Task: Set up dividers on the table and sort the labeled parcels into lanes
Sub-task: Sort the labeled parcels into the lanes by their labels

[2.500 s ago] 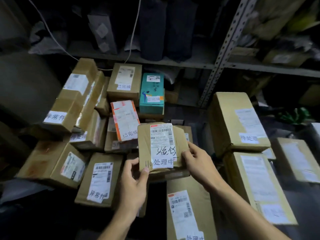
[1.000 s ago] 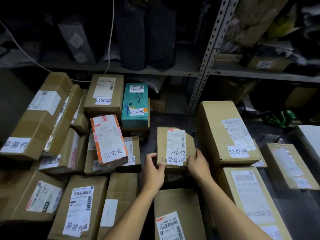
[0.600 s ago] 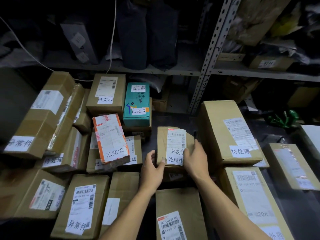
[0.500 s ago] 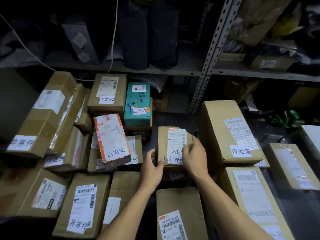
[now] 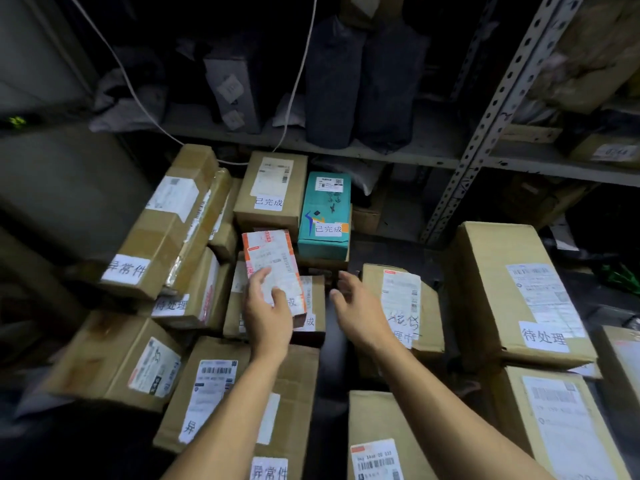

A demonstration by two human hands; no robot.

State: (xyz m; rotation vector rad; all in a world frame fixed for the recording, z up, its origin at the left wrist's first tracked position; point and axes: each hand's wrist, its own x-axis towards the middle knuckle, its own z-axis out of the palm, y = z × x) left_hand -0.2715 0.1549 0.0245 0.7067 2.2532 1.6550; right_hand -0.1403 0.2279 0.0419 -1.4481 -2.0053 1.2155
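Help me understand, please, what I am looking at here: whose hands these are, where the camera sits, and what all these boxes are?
There is no machine here. A person wears one wide-angle camera on the head, looking forward and down, so both forearms reach in from the bottom edge. The left hand rests on a small parcel with an orange-edged label; whether it has closed a grip is unclear. The right hand is open and empty, hovering beside a brown parcel with handwriting on its label. Around them lie many cardboard parcels with white Chinese stickers, among them a teal box and a large box on the right. Behind stands a metal shelf holding dark bags. I see no dividers.
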